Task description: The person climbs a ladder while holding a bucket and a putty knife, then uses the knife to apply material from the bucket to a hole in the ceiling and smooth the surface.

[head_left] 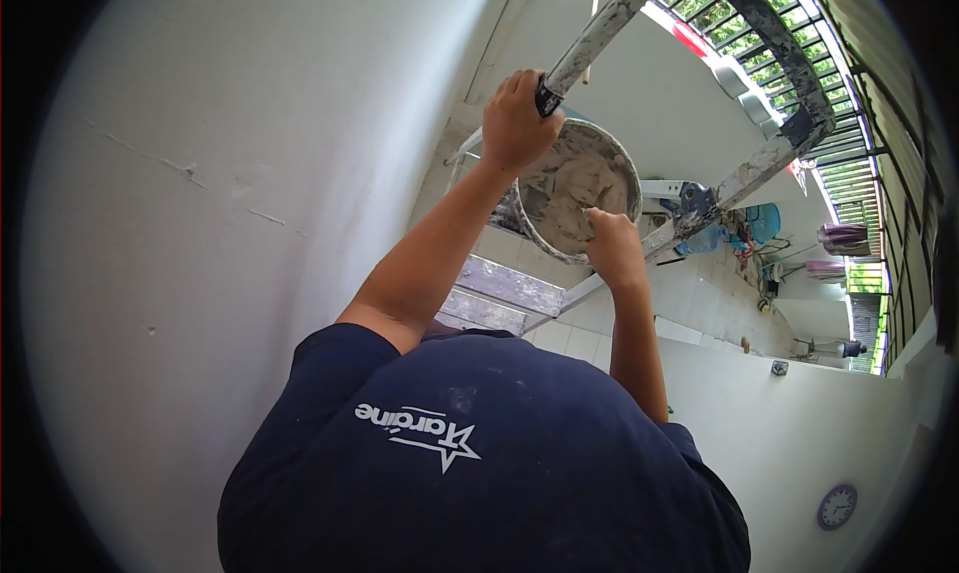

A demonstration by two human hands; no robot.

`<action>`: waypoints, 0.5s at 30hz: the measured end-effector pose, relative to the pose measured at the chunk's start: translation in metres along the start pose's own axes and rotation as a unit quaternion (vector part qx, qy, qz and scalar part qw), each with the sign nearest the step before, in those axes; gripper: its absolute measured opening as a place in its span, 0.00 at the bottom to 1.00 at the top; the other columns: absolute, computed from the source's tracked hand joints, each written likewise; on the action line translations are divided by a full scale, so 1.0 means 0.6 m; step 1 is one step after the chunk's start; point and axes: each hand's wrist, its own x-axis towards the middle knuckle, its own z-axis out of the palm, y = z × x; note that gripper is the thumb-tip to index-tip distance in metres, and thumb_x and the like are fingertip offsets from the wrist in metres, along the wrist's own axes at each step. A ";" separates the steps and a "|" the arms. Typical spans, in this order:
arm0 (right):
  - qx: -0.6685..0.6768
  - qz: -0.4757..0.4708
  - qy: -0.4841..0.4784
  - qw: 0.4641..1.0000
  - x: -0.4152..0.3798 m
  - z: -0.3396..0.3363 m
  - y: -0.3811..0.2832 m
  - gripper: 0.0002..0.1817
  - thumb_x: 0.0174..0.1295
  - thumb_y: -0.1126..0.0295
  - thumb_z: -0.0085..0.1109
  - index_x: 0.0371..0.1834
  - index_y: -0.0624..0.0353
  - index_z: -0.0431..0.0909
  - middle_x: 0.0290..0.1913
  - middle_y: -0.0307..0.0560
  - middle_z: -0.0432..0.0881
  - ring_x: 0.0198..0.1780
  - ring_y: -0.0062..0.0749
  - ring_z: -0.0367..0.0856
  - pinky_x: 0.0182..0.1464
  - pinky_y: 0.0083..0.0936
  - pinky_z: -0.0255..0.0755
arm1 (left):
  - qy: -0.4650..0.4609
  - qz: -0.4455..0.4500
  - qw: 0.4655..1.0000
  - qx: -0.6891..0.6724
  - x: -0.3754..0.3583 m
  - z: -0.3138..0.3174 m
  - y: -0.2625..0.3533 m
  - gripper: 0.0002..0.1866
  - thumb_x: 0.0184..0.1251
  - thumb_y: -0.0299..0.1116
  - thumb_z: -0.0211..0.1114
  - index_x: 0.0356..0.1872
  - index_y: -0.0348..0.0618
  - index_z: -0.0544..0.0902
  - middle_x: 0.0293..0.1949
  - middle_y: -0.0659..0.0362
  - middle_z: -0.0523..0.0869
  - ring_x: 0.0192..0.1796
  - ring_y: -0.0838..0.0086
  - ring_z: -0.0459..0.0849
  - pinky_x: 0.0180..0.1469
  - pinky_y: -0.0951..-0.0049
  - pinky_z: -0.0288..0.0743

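My left hand (519, 123) is wrapped round the plaster-smeared metal rail (602, 35) of a ladder, at a black band on it. A round bucket (631, 163) holds thick grey-beige plaster (579, 185) and stands just beyond my arms. My right hand (614, 245) is at the bucket's near right rim, with its fingers curled over the plaster. Whatever those fingers hold, if anything, is hidden from this view.
Splattered ladder steps (511, 285) lie below the bucket. A white wall (200, 223) with cracks runs along the left. At right are a blue water bottle (765, 222), window bars, hanging cloths (844, 239) and a wall clock (837, 507).
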 end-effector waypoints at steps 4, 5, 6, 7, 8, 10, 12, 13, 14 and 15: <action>0.047 0.009 0.020 0.999 -0.023 -0.007 0.017 0.21 0.50 0.84 0.53 0.49 0.65 0.86 0.44 0.63 0.86 0.43 0.57 0.87 0.53 0.43 0.81 | -0.004 -0.010 1.000 -0.002 0.002 -0.002 0.008 0.20 0.48 0.29 0.67 0.46 0.39 0.80 0.43 0.48 0.85 0.47 0.47 0.84 0.50 0.51 0.79; 0.109 0.033 0.034 0.993 -0.022 -0.012 0.038 0.23 0.48 0.85 0.52 0.48 0.66 0.86 0.44 0.64 0.87 0.43 0.56 0.87 0.52 0.41 0.81 | -0.007 -0.012 1.000 -0.005 0.003 -0.003 0.010 0.19 0.48 0.29 0.66 0.45 0.38 0.79 0.42 0.48 0.84 0.47 0.47 0.83 0.50 0.50 0.78; 0.172 0.055 0.047 0.982 -0.020 -0.021 0.070 0.24 0.46 0.85 0.51 0.47 0.67 0.87 0.43 0.64 0.88 0.42 0.56 0.88 0.52 0.39 0.82 | -0.009 -0.011 1.000 -0.002 0.004 -0.001 0.008 0.20 0.49 0.29 0.67 0.46 0.39 0.80 0.43 0.48 0.85 0.47 0.47 0.84 0.50 0.51 0.79; 0.234 0.076 0.061 0.967 -0.019 -0.030 0.102 0.25 0.44 0.86 0.51 0.47 0.68 0.87 0.43 0.65 0.88 0.42 0.55 0.89 0.51 0.36 0.83 | -0.010 -0.010 1.000 0.002 0.003 0.001 0.004 0.21 0.49 0.30 0.67 0.48 0.40 0.80 0.43 0.48 0.85 0.47 0.48 0.84 0.50 0.52 0.79; 0.347 0.144 0.070 0.924 -0.027 -0.040 0.130 0.25 0.43 0.87 0.50 0.47 0.70 0.86 0.44 0.65 0.88 0.43 0.55 0.89 0.52 0.35 0.83 | -0.012 -0.008 1.000 0.006 0.002 0.002 0.000 0.21 0.50 0.30 0.67 0.49 0.40 0.80 0.44 0.49 0.85 0.46 0.48 0.85 0.50 0.53 0.79; 0.556 0.263 0.083 0.784 -0.054 -0.056 0.181 0.26 0.40 0.87 0.48 0.46 0.74 0.85 0.46 0.65 0.87 0.46 0.54 0.89 0.53 0.33 0.85 | -0.018 -0.019 1.000 0.001 0.001 0.002 0.002 0.21 0.49 0.30 0.67 0.48 0.40 0.80 0.44 0.47 0.85 0.48 0.46 0.84 0.50 0.50 0.78; 0.682 0.264 0.119 0.672 -0.089 -0.057 0.213 0.28 0.41 0.87 0.49 0.51 0.77 0.80 0.51 0.68 0.83 0.52 0.58 0.87 0.55 0.34 0.86 | -0.017 -0.018 1.000 0.000 0.005 0.000 0.007 0.21 0.49 0.30 0.66 0.48 0.40 0.79 0.44 0.47 0.84 0.48 0.45 0.83 0.51 0.49 0.78; 0.737 0.262 0.135 0.609 -0.108 -0.052 0.225 0.29 0.42 0.87 0.49 0.53 0.79 0.78 0.54 0.69 0.81 0.54 0.60 0.86 0.56 0.35 0.87 | -0.013 -0.014 1.000 0.001 0.004 0.000 0.008 0.20 0.49 0.29 0.66 0.48 0.40 0.79 0.44 0.47 0.84 0.49 0.45 0.83 0.51 0.49 0.78; 0.783 0.258 0.137 0.550 -0.125 -0.046 0.227 0.30 0.43 0.87 0.49 0.56 0.80 0.75 0.55 0.69 0.80 0.56 0.60 0.85 0.58 0.35 0.86 | -0.009 -0.013 1.000 0.000 0.001 0.000 0.010 0.20 0.49 0.29 0.66 0.48 0.41 0.79 0.45 0.47 0.84 0.49 0.45 0.83 0.51 0.49 0.78; 0.824 0.252 0.138 0.488 -0.140 -0.039 0.225 0.31 0.44 0.87 0.48 0.59 0.80 0.73 0.57 0.70 0.79 0.58 0.59 0.84 0.59 0.36 0.86 | -0.004 -0.012 1.000 -0.002 -0.001 0.000 0.015 0.20 0.50 0.29 0.66 0.48 0.41 0.79 0.45 0.47 0.84 0.49 0.45 0.83 0.51 0.49 0.78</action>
